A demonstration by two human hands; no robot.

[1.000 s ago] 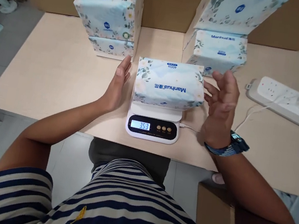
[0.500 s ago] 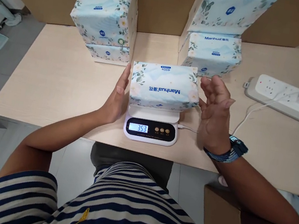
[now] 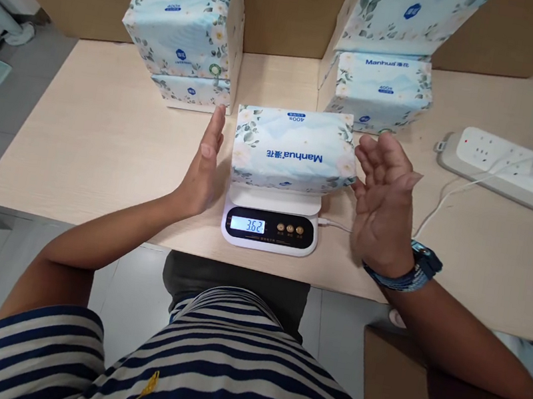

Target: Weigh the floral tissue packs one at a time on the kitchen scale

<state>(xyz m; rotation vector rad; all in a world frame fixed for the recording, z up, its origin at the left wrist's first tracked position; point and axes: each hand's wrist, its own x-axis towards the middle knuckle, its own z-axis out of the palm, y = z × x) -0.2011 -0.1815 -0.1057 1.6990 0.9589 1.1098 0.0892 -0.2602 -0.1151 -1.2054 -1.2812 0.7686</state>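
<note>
A pack of tissues (image 3: 294, 150), pale blue with flowers and lettering upside down to me, rests on a white digital scale (image 3: 269, 230). The lit display shows digits like 362. To the left of the pack, my left hand (image 3: 203, 169) is held open, its fingers straight and a small gap between it and the wrapper. On the other side my right hand (image 3: 382, 201) is open too, palm turned inward and fingers slightly curled. Its fingertips are very close to the pack's right end; whether they touch is hard to tell.
Stacked tissue packs stand behind on the left (image 3: 184, 31) and on the right (image 3: 380, 89), against brown cardboard (image 3: 288, 14). A white power strip (image 3: 514, 171) with cables lies at right. The wooden table's (image 3: 105, 133) front edge is near my body.
My left hand has moved a little further left, away from the pack. The scale's reading has gone from 353 to 362. My right hand has hardly moved.
</note>
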